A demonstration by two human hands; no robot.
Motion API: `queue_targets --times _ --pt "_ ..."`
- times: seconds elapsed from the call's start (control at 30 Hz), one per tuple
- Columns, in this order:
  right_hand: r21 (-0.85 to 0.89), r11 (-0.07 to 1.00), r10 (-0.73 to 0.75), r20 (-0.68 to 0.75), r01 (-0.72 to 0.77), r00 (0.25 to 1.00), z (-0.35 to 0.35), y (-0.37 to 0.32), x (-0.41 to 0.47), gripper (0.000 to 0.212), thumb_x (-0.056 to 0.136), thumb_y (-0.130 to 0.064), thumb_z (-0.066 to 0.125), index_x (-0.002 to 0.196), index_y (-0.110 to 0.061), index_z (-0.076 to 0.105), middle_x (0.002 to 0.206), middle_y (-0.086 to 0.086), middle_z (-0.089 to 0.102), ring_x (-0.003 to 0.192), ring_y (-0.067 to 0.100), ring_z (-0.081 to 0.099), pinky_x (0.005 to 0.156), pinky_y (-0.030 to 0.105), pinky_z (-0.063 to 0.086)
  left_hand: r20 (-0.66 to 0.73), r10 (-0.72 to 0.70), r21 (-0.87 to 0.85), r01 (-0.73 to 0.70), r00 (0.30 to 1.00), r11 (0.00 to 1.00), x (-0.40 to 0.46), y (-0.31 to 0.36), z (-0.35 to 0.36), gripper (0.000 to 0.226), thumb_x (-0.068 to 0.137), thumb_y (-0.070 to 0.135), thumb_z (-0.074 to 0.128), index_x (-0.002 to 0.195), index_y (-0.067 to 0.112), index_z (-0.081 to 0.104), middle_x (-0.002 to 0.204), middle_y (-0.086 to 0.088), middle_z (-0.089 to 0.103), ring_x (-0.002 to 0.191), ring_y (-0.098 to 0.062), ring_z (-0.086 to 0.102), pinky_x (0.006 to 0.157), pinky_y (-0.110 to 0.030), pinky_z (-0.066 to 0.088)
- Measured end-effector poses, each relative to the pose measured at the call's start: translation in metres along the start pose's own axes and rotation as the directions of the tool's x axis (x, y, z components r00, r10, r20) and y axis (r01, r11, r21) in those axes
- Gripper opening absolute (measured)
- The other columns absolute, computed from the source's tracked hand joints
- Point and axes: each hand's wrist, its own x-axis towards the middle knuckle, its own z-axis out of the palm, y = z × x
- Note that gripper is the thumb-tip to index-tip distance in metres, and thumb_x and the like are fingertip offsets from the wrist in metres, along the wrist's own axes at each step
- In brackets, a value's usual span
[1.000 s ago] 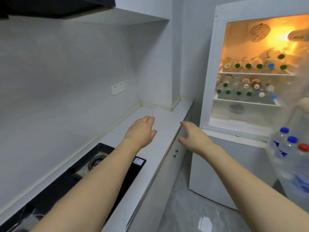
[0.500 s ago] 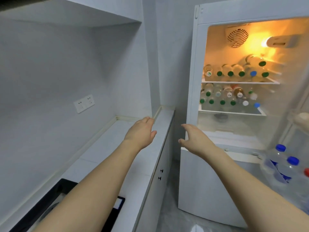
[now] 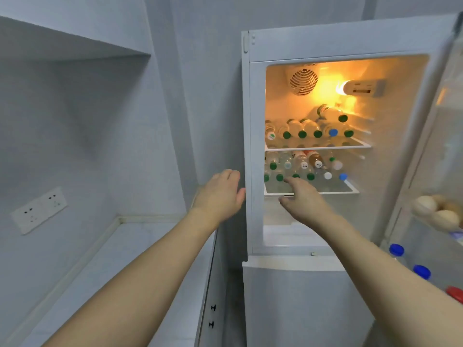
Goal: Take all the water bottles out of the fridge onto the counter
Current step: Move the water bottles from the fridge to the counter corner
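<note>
both hands have advanced toward the open fridge (image 3: 253,121); right hand (image 3: 304,199), grip spread and empty, nears the lower-shelf bottles (image 3: 295,169), left hand (image 3: 220,194) likewise spread beside the frame.

You are standing in a home kitchen: an open fridge (image 3: 325,159) stocked with bottles (image 3: 302,130), eggs (image 3: 436,212) in its door, a tiled table (image 3: 130,266), a wall socket (image 3: 37,210).

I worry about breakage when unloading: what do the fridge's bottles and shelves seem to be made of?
The bottles look like clear thin plastic with coloured screw caps, though glass cannot be ruled out from here. The shelves look like clear glass or hard plastic panes with white plastic edging: the bottles below show through the upper one.
</note>
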Motion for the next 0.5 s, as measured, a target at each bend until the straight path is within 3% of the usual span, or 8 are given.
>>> queue_targets --times 0.17,0.27,0.5 --pt "0.061 0.997 0.063 -0.162 -0.054 0.985 -0.032 0.033 0.044 0.048 0.088 -0.017 0.058 0.136 -0.012 0.050 0.136 0.009 0.053 0.124 0.028 0.050 0.100 0.038 0.042 -0.048 0.096 -0.026 -0.097 0.994 0.995 0.060 0.031 0.020 0.028 0.099 0.033 0.043 0.115 0.011 0.049 0.114 -0.007 0.057 0.097 -0.025 0.054 0.072 -0.038 0.050" --pt "0.112 0.991 0.090 -0.222 -0.067 0.971 -0.048 0.055 0.074 0.038 0.089 -0.023 0.055 0.127 -0.014 0.057 0.124 0.007 0.061 0.115 0.029 0.056 0.096 0.041 0.048 -0.051 0.133 -0.007 -0.134 0.990 0.991 0.097 0.045 0.037 0.029 0.098 0.032 0.042 0.119 0.012 0.049 0.112 -0.008 0.058 0.094 -0.027 0.056 0.069 -0.038 0.051" --pt "0.188 0.967 0.222 -0.290 -0.173 0.931 -0.079 0.107 0.159 0.043 0.087 -0.015 0.056 0.129 -0.011 0.051 0.123 0.011 0.060 0.104 0.030 0.059 0.084 0.037 0.049 -0.080 0.224 0.061 -0.220 0.971 0.974 0.191 0.077 0.074 0.030 0.096 0.029 0.043 0.122 0.014 0.050 0.115 -0.007 0.059 0.094 -0.025 0.057 0.062 -0.032 0.037"
